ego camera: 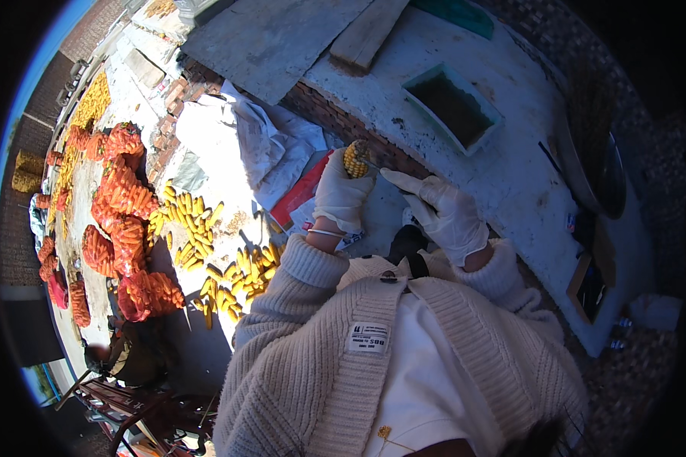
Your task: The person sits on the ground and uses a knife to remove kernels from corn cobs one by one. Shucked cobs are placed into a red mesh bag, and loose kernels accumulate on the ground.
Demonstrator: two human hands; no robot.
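My left hand (pixel 345 191), in a thin white glove, is closed around a yellow corn cob (pixel 356 159) whose upper end stands out of the fist. My right hand (pixel 445 211), gloved alike, is just to the right with its index finger pointing at the cob. A thin dark shaft (pixel 371 165) shows between that fingertip and the kernels; whether the right hand grips it is unclear. Below and left of my hands, husked corn cobs (pixel 251 271) lie loose on the ground. White and red plastic sacking (pixel 300 191) spreads beyond my left hand.
Orange mesh bags of corn (pixel 128 240) stand at left, near a crouching person (pixel 137 354) and a red metal machine or cart (pixel 131 411). On the concrete ledge are a teal-rimmed tub (pixel 494 123), a wooden board (pixel 368 34) and a large round metal pan (pixel 611 171).
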